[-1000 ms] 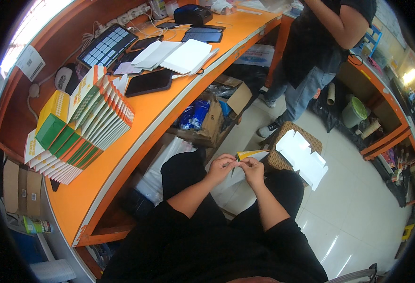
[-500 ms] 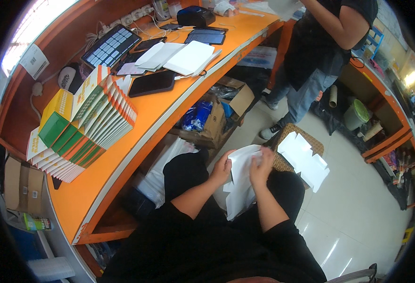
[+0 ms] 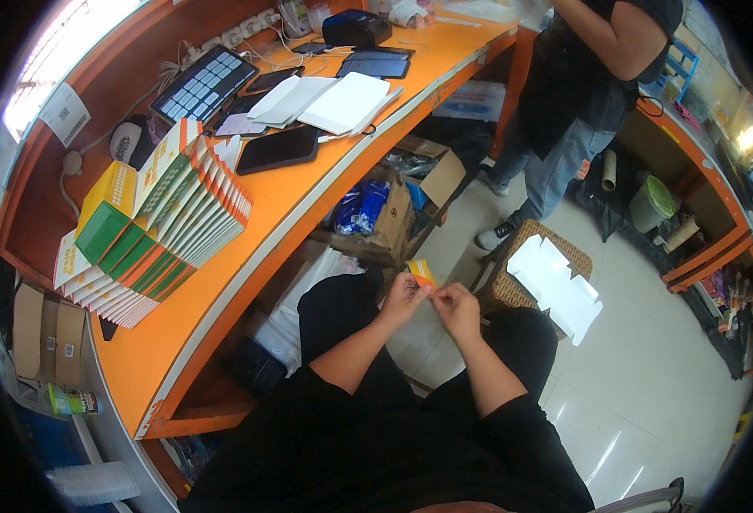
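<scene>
My left hand is closed on a thin card carton, whose yellow and orange printed side shows above the fingers. My right hand pinches the carton's near corner, its fingertips close to the left thumb. Most of the carton is hidden by my fingers or turned edge-on. Both hands are above the gap between my knees. To their right, another flat cut carton blank lies white side up on a wicker stool, partly overhanging its edge.
On the orange desk at left stand stacked printed cartons. Behind them are a black phone, open white paper and a tablet. Cardboard boxes sit beneath the desk. Another person stands beyond the stool.
The carton between my hands has gone from a broad white sheet to a narrow shape with its printed side showing. My right hand has moved slightly down and left, into a pinch.
</scene>
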Demonstrator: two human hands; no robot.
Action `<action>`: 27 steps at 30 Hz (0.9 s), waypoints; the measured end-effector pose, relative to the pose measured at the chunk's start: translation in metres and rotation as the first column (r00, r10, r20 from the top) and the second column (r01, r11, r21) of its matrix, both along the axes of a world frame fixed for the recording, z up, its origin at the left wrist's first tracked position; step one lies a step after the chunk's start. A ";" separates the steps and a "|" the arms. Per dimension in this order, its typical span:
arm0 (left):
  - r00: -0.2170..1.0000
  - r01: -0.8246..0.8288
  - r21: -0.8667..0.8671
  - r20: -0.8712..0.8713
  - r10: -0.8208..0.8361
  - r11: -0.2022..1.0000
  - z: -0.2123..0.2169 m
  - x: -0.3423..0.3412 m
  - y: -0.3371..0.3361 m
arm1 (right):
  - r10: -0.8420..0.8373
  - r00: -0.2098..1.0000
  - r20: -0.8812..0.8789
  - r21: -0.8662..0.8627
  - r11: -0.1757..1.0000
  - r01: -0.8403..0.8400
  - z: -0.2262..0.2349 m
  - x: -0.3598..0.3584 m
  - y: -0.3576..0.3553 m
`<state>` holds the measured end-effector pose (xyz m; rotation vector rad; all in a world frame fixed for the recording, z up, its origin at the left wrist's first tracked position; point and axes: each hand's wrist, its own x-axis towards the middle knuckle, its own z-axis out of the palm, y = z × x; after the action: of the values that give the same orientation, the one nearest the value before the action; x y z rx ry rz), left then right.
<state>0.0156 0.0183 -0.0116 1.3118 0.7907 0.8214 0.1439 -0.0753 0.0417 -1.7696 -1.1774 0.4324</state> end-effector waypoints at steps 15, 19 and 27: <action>0.974 0.079 0.104 -0.219 -0.054 0.991 0.031 -0.009 -0.008 | -0.010 0.925 -0.380 0.129 0.990 0.063 -0.027 -0.005 0.007; 0.983 0.067 0.016 -0.174 -0.063 0.998 0.031 -0.009 -0.004 | 0.029 0.943 -0.331 0.156 0.987 0.025 -0.022 -0.002 0.007; 0.981 0.126 -0.113 -0.132 -0.141 0.986 0.025 -0.012 -0.003 | 0.070 0.944 -0.323 0.117 0.993 -0.034 -0.027 -0.007 0.006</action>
<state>0.0033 0.0157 0.0133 1.3238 0.8351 0.5784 0.1370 -0.0689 0.0148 -1.5046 -0.9927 0.6531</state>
